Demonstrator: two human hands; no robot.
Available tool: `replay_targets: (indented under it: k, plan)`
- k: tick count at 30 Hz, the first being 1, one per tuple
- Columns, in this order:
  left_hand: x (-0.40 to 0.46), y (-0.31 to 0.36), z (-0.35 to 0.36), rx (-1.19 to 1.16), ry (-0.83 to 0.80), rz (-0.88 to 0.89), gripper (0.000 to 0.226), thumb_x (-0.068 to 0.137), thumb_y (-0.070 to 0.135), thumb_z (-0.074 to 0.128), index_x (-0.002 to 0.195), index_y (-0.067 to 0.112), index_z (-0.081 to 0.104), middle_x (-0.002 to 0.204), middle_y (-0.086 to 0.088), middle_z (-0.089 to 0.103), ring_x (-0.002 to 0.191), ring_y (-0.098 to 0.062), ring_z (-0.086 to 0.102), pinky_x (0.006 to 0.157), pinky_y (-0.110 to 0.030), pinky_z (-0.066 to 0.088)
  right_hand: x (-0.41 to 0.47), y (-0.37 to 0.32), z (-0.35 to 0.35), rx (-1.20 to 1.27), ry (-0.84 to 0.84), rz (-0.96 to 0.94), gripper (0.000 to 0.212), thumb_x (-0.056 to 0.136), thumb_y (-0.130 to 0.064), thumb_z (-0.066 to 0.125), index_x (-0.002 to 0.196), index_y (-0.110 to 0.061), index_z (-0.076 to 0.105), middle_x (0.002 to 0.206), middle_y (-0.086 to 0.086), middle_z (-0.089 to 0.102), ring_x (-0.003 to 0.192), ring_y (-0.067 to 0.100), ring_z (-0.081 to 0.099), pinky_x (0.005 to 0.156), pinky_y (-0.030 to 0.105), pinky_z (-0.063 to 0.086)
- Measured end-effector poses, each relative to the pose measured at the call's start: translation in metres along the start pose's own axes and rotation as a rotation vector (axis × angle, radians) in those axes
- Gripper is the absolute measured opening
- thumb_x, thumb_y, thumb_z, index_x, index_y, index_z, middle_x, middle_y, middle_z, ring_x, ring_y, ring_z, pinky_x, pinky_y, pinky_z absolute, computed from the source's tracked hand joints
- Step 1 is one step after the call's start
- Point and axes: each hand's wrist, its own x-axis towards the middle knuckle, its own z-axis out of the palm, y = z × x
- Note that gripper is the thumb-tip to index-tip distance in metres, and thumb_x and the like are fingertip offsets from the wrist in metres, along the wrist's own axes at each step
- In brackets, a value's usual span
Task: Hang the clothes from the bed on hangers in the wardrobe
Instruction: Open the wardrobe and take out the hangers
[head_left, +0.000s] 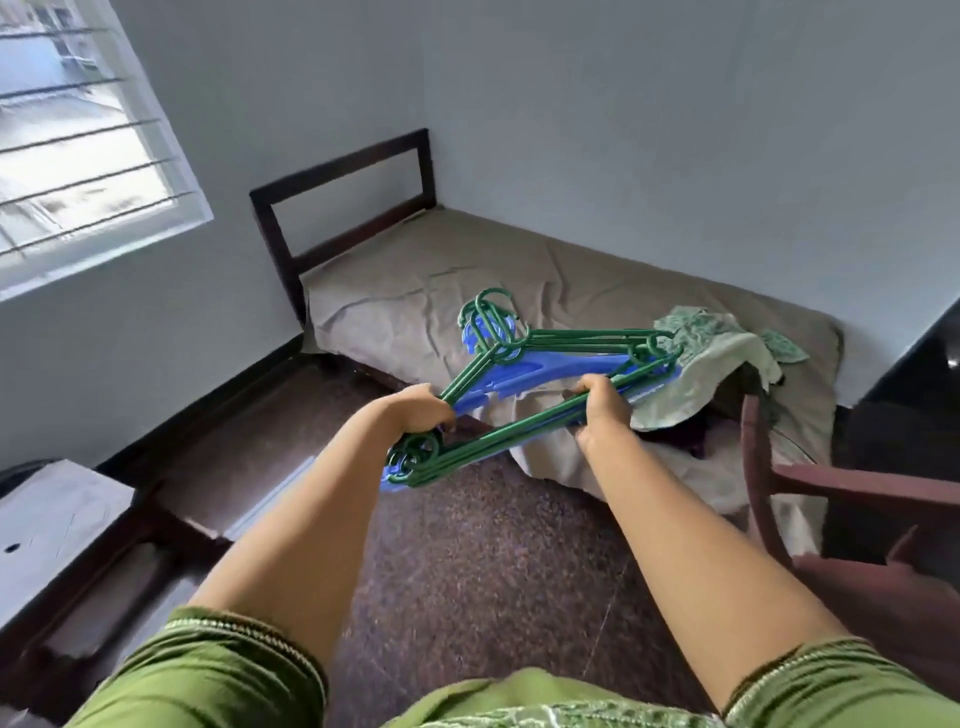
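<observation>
The left hand (423, 410) is clenched around one corner of a stack of hangers (524, 374), and the right hand (605, 402) grips the stack's long bottom bars nearer the other end. Together they hold the bundle out flat in front of the body, above the near edge of the bed (415, 291). Most of the hangers are green and at least one is blue, with the hooks bunched together at the far side.

Just beyond the right hand, a pile of clothes (711, 358) lies on the bed's near right corner: a pale green printed piece on top, something dark beneath it. A reddish chair (841, 483) stands close on the right. The wardrobe is not in view.

The step in hand looks like sorting out the hangers before dressing them. To do it well, set the bundle down on the bare sheet beside the clothes, not on them. Then slide a single hanger free by its hook, so the others do not snag and scatter.
</observation>
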Motion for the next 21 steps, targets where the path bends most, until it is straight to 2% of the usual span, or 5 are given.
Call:
replay_targets:
  k: [9,13,16,19,21]
  plan:
    - [0.187,0.082,-0.053,0.092,-0.177,0.082,0.019,0.069,0.02,0.067,0.082,0.007,0.062,0.075,-0.015,0.062,0.057,-0.026,0.056,0.06,-0.034,0.05,0.127,-0.05,0.069,0.196,0.201,0.027,0.012,0.055,-0.002,0.052,0.063,-0.009,0.047,0.074,0.01,0.052,0.06,0.024,0.05,0.061,0.033,0.044]
    - [0.257,0.139,-0.047,0.131,-0.27,0.14,0.046,0.072,0.055,0.076,0.075,0.012,0.058,0.071,-0.008,0.062,0.058,-0.022,0.058,0.06,-0.026,0.048,0.196,-0.091,0.075,0.236,0.349,-0.025,0.016,0.056,-0.001,0.05,0.062,-0.009,0.038,0.073,0.009,0.043,0.067,0.024,0.042,0.061,0.035,0.037]
    - [0.309,0.187,-0.043,0.112,-0.328,0.227,0.07,0.056,0.08,0.069,0.073,0.013,0.059,0.066,-0.004,0.062,0.059,-0.02,0.059,0.062,-0.028,0.048,0.25,-0.127,0.082,0.271,0.423,-0.058,0.016,0.061,0.0,0.049,0.06,-0.01,0.036,0.068,0.006,0.039,0.064,0.023,0.039,0.061,0.034,0.035]
    - [0.359,0.235,-0.041,0.127,-0.353,0.259,0.086,0.053,0.091,0.059,0.085,0.011,0.065,0.081,-0.005,0.068,0.073,-0.021,0.064,0.076,-0.033,0.053,0.305,-0.164,0.088,0.297,0.511,-0.055,0.016,0.065,-0.001,0.049,0.061,-0.011,0.038,0.066,0.004,0.038,0.064,0.023,0.036,0.063,0.035,0.032]
    - [0.393,0.257,-0.041,0.17,-0.28,0.261,0.093,0.055,0.096,0.048,0.085,0.01,0.066,0.08,-0.006,0.066,0.076,-0.023,0.063,0.072,-0.029,0.048,0.338,-0.19,0.091,0.299,0.575,-0.051,0.013,0.07,-0.001,0.049,0.065,-0.01,0.042,0.067,0.003,0.039,0.065,0.022,0.036,0.062,0.035,0.029]
